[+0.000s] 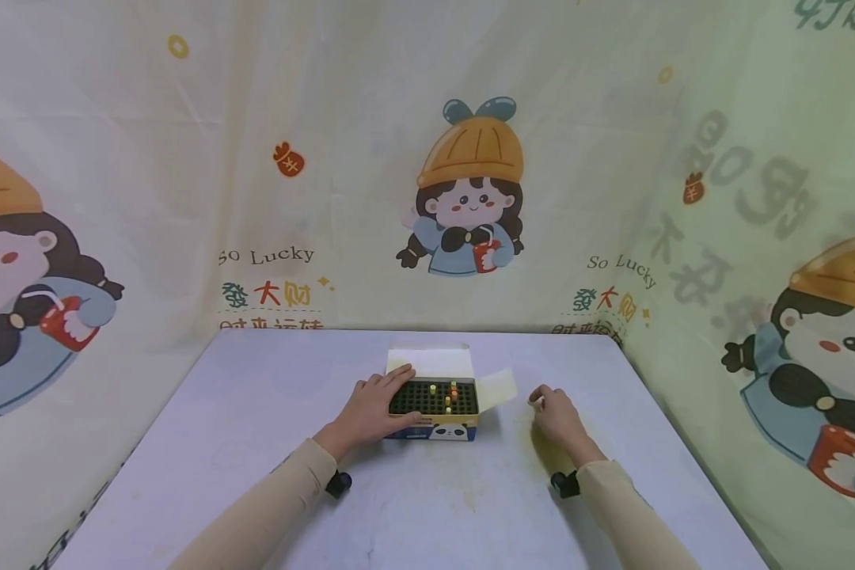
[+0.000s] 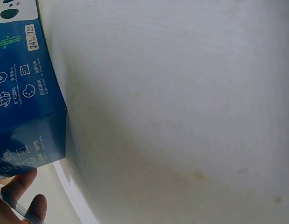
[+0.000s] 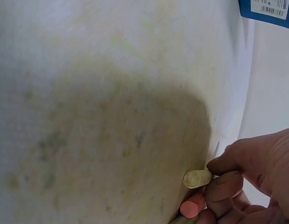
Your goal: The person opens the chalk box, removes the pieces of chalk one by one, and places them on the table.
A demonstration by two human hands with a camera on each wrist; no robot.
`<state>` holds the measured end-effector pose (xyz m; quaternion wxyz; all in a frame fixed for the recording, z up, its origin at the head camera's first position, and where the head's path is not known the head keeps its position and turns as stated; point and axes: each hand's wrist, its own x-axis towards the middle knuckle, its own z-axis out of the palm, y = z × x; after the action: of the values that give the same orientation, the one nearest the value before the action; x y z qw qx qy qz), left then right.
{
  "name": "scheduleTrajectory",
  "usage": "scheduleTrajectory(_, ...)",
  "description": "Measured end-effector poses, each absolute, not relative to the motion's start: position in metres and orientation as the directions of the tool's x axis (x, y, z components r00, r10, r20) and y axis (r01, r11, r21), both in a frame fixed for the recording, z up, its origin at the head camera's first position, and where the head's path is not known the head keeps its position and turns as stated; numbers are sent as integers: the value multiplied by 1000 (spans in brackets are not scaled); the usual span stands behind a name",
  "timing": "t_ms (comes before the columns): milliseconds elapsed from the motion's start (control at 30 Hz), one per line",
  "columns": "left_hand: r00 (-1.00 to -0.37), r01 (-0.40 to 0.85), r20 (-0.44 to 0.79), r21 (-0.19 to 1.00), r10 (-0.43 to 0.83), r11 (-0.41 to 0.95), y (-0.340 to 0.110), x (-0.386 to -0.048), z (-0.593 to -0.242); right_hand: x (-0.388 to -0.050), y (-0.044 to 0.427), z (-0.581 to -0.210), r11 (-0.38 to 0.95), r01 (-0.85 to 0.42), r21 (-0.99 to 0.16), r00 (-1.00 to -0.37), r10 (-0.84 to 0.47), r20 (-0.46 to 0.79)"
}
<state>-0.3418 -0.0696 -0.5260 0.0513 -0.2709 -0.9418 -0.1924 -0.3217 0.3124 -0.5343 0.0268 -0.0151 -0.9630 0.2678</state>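
Note:
A blue and yellow chalk box (image 1: 416, 433) with a panda on its front stands with its flaps folded out. Its black holed insert (image 1: 413, 399) holds several chalk sticks (image 1: 454, 391), grouped right of centre. My left hand (image 1: 372, 405) grips the box at its left side, the thumb along the front edge and fingers toward the back. To the right of the box, my right hand (image 1: 560, 416) pinches a pale chalk stick (image 3: 197, 178) between thumb and forefinger. A red chalk stick (image 3: 193, 206) sits just below it against the curled fingers; part of another shows underneath.
The box's white lid (image 1: 430, 362) is raised at the back, and a side flap (image 1: 496, 388) sticks out to the right. Faint stains mark the white table (image 1: 463, 507). A printed cloth (image 1: 356, 198) hangs behind and along the sides.

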Motion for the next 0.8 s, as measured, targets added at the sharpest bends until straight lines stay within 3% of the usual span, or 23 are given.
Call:
scheduleTrajectory(467, -846, 533, 204, 334, 492, 778, -70, -342, -526, -323, 312, -528, 854, 46, -519, -998, 64, 17)
scheduleTrajectory(800, -849, 528, 202, 332, 488, 781, -69, -343, -528, -329, 312, -505, 805, 52, -591, -992, 109, 61)
